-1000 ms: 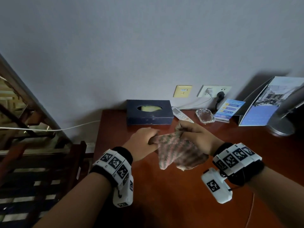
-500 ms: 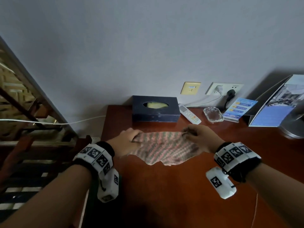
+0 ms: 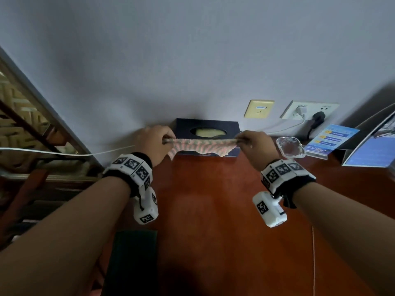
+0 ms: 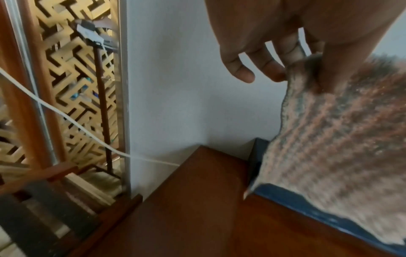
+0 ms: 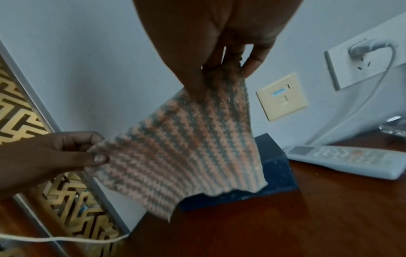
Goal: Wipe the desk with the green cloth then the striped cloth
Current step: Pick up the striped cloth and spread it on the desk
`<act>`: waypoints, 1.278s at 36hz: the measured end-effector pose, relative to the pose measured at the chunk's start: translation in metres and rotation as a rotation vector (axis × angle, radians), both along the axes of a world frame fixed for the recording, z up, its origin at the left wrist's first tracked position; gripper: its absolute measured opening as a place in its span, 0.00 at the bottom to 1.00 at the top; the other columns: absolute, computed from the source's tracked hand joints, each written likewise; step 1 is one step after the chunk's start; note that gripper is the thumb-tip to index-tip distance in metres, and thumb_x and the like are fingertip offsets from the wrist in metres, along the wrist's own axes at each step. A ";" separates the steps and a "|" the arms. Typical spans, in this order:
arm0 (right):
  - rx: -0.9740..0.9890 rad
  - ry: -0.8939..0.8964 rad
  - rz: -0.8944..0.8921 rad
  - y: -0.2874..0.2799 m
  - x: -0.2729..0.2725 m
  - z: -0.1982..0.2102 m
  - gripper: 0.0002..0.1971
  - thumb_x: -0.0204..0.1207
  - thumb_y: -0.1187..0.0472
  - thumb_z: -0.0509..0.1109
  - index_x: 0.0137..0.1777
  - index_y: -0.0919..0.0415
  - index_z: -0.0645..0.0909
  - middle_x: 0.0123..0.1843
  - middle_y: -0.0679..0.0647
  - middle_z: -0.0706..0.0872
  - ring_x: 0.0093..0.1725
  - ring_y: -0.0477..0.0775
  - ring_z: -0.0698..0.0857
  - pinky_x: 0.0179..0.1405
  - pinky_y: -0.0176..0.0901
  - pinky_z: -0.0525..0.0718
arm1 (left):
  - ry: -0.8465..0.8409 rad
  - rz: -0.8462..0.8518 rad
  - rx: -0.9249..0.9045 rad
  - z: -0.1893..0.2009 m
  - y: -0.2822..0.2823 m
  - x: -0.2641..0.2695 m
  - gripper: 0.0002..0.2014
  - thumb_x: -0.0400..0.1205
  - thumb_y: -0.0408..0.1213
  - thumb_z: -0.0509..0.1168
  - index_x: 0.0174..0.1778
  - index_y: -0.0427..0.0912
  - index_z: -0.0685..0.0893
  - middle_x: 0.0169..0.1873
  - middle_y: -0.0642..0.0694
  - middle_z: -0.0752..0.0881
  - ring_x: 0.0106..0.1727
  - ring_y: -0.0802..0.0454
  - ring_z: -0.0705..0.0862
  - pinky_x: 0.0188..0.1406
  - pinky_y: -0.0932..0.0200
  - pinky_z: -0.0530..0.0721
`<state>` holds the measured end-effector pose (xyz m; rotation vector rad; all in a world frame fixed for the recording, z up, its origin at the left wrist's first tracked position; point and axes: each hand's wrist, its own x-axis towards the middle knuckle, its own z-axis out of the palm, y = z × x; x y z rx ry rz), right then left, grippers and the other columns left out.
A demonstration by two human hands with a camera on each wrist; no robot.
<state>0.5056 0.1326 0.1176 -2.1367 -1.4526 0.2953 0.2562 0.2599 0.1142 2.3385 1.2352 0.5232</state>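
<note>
Striped cloth (image 3: pixel 202 146) held up above the table (image 3: pixel 213 199), stretched flat between both hands in front of the dark blue tissue box (image 3: pixel 226 126), lower edge hanging free and clear of the wood. Left hand (image 3: pixel 152 144) pinching the cloth's left top corner between thumb and curled forefinger, other fingers (image 4: pixel 239 69) loosely curved and off the fabric in the left wrist view. Right hand (image 3: pixel 255 146) pinching the right top corner, thumb in front and fingertips behind, as seen from the right wrist. Pink and grey-green stripes running across the knit. Green cloth (image 3: pixel 132 259) lying dark and flat at the table's near left edge, below the left forearm, well apart from both hands. Tissue box standing against the wall at the back of the table, oval opening on top showing pale yellowish tissue (image 3: pixel 208 132) inside. White remote control (image 5: pixel 344 158) lying on the table just beside the box on its right. Clear glass ashtray (image 3: pixel 289 146) further right; contents not discernible. Blue card in a clear stand (image 3: pixel 330 138) next to the ashtray. Two wall plates above: a yellowish one (image 3: pixel 259 108) and a white socket (image 3: pixel 310 110) with plugs inserted. White cable (image 3: pixel 64 152) running leftward from the table past a lattice screen.
</note>
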 end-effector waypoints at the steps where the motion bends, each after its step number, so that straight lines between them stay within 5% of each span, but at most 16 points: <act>1: -0.010 0.003 0.003 -0.003 -0.001 -0.008 0.08 0.76 0.65 0.70 0.50 0.57 0.89 0.44 0.53 0.90 0.47 0.56 0.86 0.46 0.42 0.78 | 0.007 -0.006 -0.012 -0.009 -0.002 -0.001 0.06 0.74 0.34 0.70 0.41 0.50 0.84 0.38 0.53 0.82 0.45 0.47 0.81 0.47 0.50 0.82; 4: -0.060 0.027 0.017 -0.016 -0.005 -0.038 0.08 0.75 0.66 0.71 0.49 0.57 0.90 0.45 0.52 0.91 0.46 0.53 0.86 0.52 0.43 0.80 | 0.113 -0.016 -0.072 -0.039 -0.013 -0.005 0.06 0.75 0.36 0.69 0.40 0.52 0.80 0.36 0.53 0.80 0.43 0.47 0.79 0.45 0.51 0.79; 7: -0.164 0.007 0.031 -0.031 -0.013 -0.072 0.08 0.75 0.63 0.71 0.49 0.50 0.90 0.47 0.49 0.90 0.50 0.53 0.84 0.59 0.54 0.80 | 0.280 -0.068 -0.107 -0.072 -0.028 -0.013 0.05 0.78 0.38 0.67 0.42 0.52 0.76 0.39 0.57 0.77 0.44 0.51 0.76 0.44 0.56 0.70; 11: -0.297 -0.002 0.068 -0.057 -0.025 -0.105 0.10 0.77 0.62 0.70 0.52 0.49 0.89 0.52 0.45 0.89 0.54 0.52 0.81 0.60 0.51 0.76 | 0.424 -0.144 -0.205 -0.103 -0.046 -0.027 0.07 0.79 0.41 0.66 0.40 0.52 0.74 0.37 0.56 0.79 0.44 0.51 0.80 0.45 0.56 0.70; 16: -0.446 -0.007 0.101 -0.083 -0.038 -0.122 0.11 0.78 0.61 0.67 0.53 0.49 0.88 0.56 0.44 0.87 0.59 0.52 0.79 0.62 0.51 0.75 | 0.468 -0.218 -0.359 -0.124 -0.063 -0.045 0.04 0.78 0.44 0.69 0.45 0.56 0.80 0.47 0.58 0.82 0.54 0.54 0.81 0.60 0.51 0.76; 23: -0.572 -0.056 0.149 -0.092 -0.047 -0.118 0.14 0.81 0.42 0.59 0.59 0.40 0.83 0.64 0.37 0.82 0.67 0.46 0.74 0.70 0.55 0.70 | 0.386 -0.227 -0.394 -0.124 -0.062 -0.061 0.10 0.85 0.46 0.59 0.55 0.58 0.85 0.61 0.58 0.80 0.66 0.54 0.77 0.68 0.47 0.73; 26: -0.517 -0.055 0.116 -0.073 -0.056 -0.112 0.18 0.84 0.44 0.55 0.69 0.43 0.77 0.70 0.43 0.79 0.71 0.50 0.73 0.71 0.55 0.70 | 0.344 -0.103 -0.339 -0.124 -0.053 -0.062 0.19 0.87 0.41 0.54 0.74 0.52 0.72 0.76 0.52 0.69 0.79 0.51 0.64 0.76 0.49 0.65; 31: -0.596 -0.026 0.062 -0.036 -0.086 -0.117 0.28 0.84 0.45 0.56 0.82 0.41 0.54 0.85 0.50 0.52 0.83 0.56 0.53 0.80 0.62 0.58 | 0.728 -0.065 -0.301 -0.134 -0.054 -0.056 0.31 0.88 0.48 0.49 0.83 0.47 0.41 0.83 0.47 0.37 0.83 0.48 0.39 0.81 0.40 0.50; 37: -0.631 0.023 0.066 -0.004 -0.115 -0.140 0.33 0.81 0.41 0.59 0.82 0.33 0.45 0.85 0.47 0.33 0.84 0.58 0.36 0.78 0.73 0.40 | 0.820 -0.096 -0.483 -0.154 -0.062 -0.048 0.33 0.88 0.50 0.45 0.82 0.46 0.32 0.80 0.47 0.28 0.82 0.47 0.32 0.80 0.36 0.42; 46: -0.709 -0.109 0.125 0.021 -0.114 -0.178 0.36 0.77 0.31 0.54 0.78 0.26 0.34 0.82 0.48 0.25 0.80 0.58 0.25 0.71 0.81 0.31 | 0.826 -0.099 -0.485 -0.170 -0.067 -0.050 0.35 0.86 0.58 0.36 0.78 0.46 0.24 0.76 0.47 0.20 0.78 0.46 0.23 0.76 0.34 0.31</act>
